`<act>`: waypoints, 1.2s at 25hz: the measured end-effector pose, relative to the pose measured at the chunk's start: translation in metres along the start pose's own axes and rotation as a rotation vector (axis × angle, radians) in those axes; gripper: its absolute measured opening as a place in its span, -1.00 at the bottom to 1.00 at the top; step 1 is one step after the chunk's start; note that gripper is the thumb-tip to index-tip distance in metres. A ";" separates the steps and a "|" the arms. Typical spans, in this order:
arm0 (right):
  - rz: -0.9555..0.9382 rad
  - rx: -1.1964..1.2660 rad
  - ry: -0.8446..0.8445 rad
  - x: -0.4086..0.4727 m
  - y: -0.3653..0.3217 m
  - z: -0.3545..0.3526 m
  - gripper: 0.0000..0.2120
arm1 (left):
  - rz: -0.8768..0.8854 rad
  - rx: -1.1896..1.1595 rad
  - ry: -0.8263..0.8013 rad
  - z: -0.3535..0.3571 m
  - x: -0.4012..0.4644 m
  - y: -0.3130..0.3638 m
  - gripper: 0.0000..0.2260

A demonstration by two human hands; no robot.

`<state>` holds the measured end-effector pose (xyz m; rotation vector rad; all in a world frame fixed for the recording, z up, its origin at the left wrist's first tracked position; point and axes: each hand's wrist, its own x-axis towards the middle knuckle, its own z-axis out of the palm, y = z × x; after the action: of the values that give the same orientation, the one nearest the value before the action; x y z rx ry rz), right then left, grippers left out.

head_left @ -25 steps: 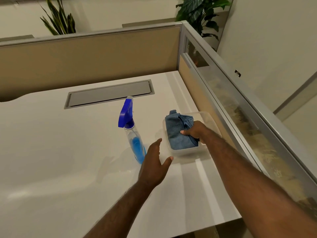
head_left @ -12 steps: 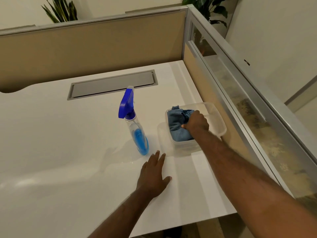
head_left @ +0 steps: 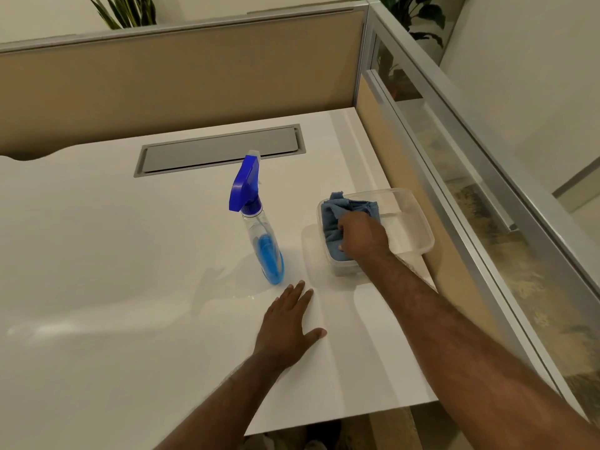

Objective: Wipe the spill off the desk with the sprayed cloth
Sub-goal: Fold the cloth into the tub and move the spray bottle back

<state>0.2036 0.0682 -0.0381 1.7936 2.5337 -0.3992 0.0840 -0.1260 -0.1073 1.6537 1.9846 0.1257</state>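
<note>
A blue cloth (head_left: 334,211) lies bunched in a clear plastic tub (head_left: 412,222) near the desk's right edge. My right hand (head_left: 362,237) reaches into the tub and its fingers close on the cloth. A clear spray bottle (head_left: 264,241) with a blue trigger head and blue liquid stands upright just left of the tub. My left hand (head_left: 289,326) rests flat on the white desk (head_left: 97,271), palm down, fingers spread, just in front of the bottle. A faint wet sheen shows on the desk left of the bottle's base.
A grey cable hatch (head_left: 220,151) is set into the desk behind the bottle. Tan partition panels (head_left: 178,79) wall the back and right side, with a glass strip along the right. The desk's front edge runs close below my left forearm.
My left hand has come down from hovering to lie flat on the desk. My right hand stays in the tub and has closed tighter on the cloth. The camera has shifted slightly.
</note>
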 end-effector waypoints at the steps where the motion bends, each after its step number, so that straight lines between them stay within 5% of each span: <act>1: -0.020 -0.013 -0.084 0.002 0.002 -0.002 -0.76 | -0.002 -0.001 0.003 0.000 0.001 0.000 -0.23; 5: -0.150 -0.195 -0.237 0.014 0.002 -0.013 -0.62 | -0.008 -0.014 -0.013 0.000 0.001 0.000 -0.23; 10: -0.140 -0.167 -0.302 0.008 -0.005 -0.018 -0.68 | 0.024 0.028 -0.062 -0.010 -0.002 0.002 -0.23; 16: -0.066 0.321 0.158 -0.046 -0.020 -0.033 -0.76 | 0.036 0.038 0.044 -0.028 -0.033 -0.028 -0.34; 20: -0.144 0.824 0.162 -0.081 -0.068 -0.014 -0.35 | -0.038 0.017 0.172 -0.039 -0.058 -0.078 -0.30; 24: -0.089 0.860 0.179 -0.093 -0.121 0.013 -0.14 | -0.161 0.018 0.160 -0.047 -0.060 -0.115 -0.18; 30: 0.151 0.762 0.377 -0.077 -0.163 0.019 -0.23 | -0.098 0.030 0.060 -0.047 -0.042 -0.120 -0.20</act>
<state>0.0763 -0.0574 -0.0119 2.4788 2.6520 -1.2694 -0.0392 -0.1813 -0.1019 1.5842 2.1185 0.1112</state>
